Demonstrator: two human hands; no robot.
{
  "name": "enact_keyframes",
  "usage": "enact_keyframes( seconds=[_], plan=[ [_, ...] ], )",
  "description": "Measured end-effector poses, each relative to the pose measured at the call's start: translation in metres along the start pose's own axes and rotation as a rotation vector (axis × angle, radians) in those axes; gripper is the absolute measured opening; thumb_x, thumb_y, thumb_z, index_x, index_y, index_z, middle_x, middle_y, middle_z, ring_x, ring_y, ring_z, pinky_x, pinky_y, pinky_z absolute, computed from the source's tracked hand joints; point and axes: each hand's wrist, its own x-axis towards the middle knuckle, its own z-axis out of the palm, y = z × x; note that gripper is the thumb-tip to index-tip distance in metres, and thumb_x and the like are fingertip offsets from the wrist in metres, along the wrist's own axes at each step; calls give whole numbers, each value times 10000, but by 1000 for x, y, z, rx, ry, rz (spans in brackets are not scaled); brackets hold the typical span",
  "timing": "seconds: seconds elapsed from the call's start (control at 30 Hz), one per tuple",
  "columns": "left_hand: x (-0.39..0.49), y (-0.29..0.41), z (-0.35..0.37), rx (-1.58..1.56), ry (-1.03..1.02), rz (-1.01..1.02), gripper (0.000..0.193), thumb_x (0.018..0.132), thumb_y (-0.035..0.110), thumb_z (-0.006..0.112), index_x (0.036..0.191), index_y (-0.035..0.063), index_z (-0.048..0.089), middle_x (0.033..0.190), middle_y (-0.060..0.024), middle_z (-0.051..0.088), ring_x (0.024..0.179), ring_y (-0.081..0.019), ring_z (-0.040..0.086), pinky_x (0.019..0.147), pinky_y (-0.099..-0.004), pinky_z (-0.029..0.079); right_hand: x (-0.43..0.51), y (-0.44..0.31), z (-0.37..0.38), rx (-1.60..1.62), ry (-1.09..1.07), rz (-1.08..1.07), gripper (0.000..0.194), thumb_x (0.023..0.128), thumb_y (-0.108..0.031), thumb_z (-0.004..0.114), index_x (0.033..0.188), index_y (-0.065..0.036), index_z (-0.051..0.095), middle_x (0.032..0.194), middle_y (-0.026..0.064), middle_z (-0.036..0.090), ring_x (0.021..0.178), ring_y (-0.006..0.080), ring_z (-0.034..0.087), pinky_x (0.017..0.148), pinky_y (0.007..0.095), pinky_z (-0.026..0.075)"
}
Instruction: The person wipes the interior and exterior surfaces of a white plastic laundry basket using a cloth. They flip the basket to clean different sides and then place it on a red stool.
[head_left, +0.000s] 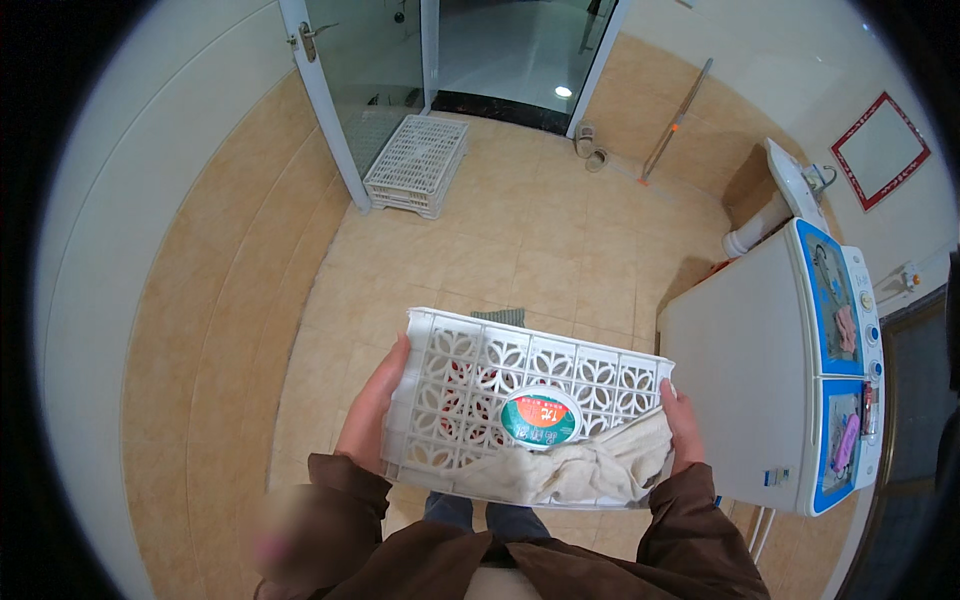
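Held level in front of my body is a white plastic crate (551, 341) with a leaf-patterned openwork base. My left hand (379, 394) grips its left end and my right hand (681, 424) its right end. The fingers of both hands are partly hidden by the crate. An off-white cloth (585, 472) lies crumpled along the crate's near side, reaching up toward my right hand. Near the middle rests a round white tub lid (541, 417) with a teal and orange label bearing writing. Something red shows through the openings of the base.
A white lattice crate (420, 161) stands on the tiled floor (495, 225) beside an open glass door (367, 82). On my right is a twin-tub washing machine (750, 360), with a pedestal sink (791, 176) beyond. A long-handled floor tool (675, 124) leans near slippers (589, 146).
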Motion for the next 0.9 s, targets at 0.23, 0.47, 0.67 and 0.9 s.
enact_keyframes(
  seconds=[0.23, 0.47, 0.67, 0.9],
  plan=[
    [20, -13, -44, 99, -88, 188, 604, 978, 491, 307, 1370, 34, 355, 1350, -134, 428, 1202, -223, 434, 1010, -369, 346, -53, -48, 16, 81, 184, -107, 515, 941, -417, 490, 1068, 66, 616, 974, 110, 643, 886, 157, 575, 781, 296, 459],
    [10, 9, -51, 71, -39, 400, 623, 982, 502, 236, 1415, 56, 277, 1368, -105, 437, 1220, -258, 451, 1014, -411, 369, -68, -59, 21, 556, 335, -181, 672, 970, -524, 317, 1278, 58, 453, 1235, 135, 540, 1080, 225, 554, 931, 346, 434],
    [-4, 20, -42, -170, -102, 403, 625, 980, 512, 209, 1406, 66, 317, 1383, -104, 428, 1245, -256, 431, 1035, -397, 349, -74, -57, 30, 747, 332, -213, 598, 986, -463, 335, 1262, 49, 475, 1252, 113, 533, 1122, 212, 520, 966, 349, 402],
    [-10, 40, -38, -185, -111, 339, 599, 984, 502, 224, 1345, 59, 407, 1317, -92, 490, 1203, -242, 463, 1021, -393, 362, -74, -45, 25, 687, 391, -147, 399, 964, -264, 402, 1189, 29, 554, 1148, 98, 599, 1024, 207, 576, 894, 331, 454]
  ],
)
